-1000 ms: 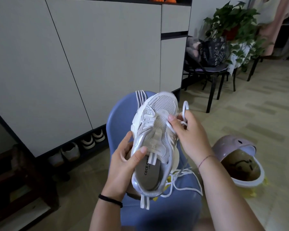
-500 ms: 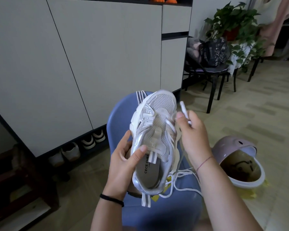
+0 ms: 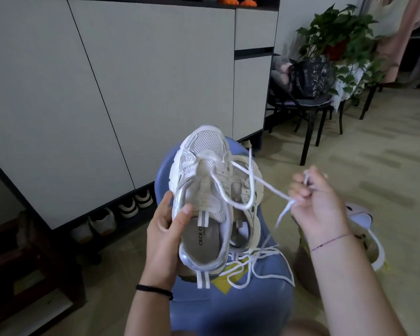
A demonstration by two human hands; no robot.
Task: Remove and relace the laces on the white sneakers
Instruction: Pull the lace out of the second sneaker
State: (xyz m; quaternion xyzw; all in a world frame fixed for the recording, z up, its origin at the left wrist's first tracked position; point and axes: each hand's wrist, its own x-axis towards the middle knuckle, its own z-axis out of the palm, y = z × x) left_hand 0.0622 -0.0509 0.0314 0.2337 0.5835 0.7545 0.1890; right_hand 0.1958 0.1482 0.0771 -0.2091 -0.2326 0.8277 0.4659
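White sneaker (image 3: pixel 204 190): held up over a blue seat (image 3: pixel 228 309), toe pointing away and opening facing the camera; the grey insole inside shows printed letters.
Left hand (image 3: pixel 165 241): grips the sneaker at its heel end, thumb pressed on the collar beside the tongue, fingers wrapped round the outer side.
Right hand (image 3: pixel 318 202): well apart from the left, out to the right of the shoe, fingers curled and pinching the lace (image 3: pixel 269 187).
Lace: runs from the eyelets near the toe across to the right hand in two strands, with a slack loop sagging over the tongue; from the hand it drops to a loose tangle on the seat.
Second sneaker (image 3: pixel 244 235): lies on the seat just behind and to the right of the held one, partly hidden by it.
Seat: also carries a yellow sticker (image 3: pixel 224 284), partly under the lace.
Tub (image 3: pixel 381 251): pink and white, on the floor behind the right forearm; its inside looks brownish, contents unclear.
Cabinet (image 3: pixel 131 81): pale doors closed; the gap under it holds a row of shoes (image 3: pixel 129 209).
Dark chair (image 3: pixel 308 107): bears a black patterned bag (image 3: pixel 310 76); what the bag holds cannot be seen.
Red pot (image 3: pixel 334 50): holds a leafy green plant (image 3: pixel 337 27).
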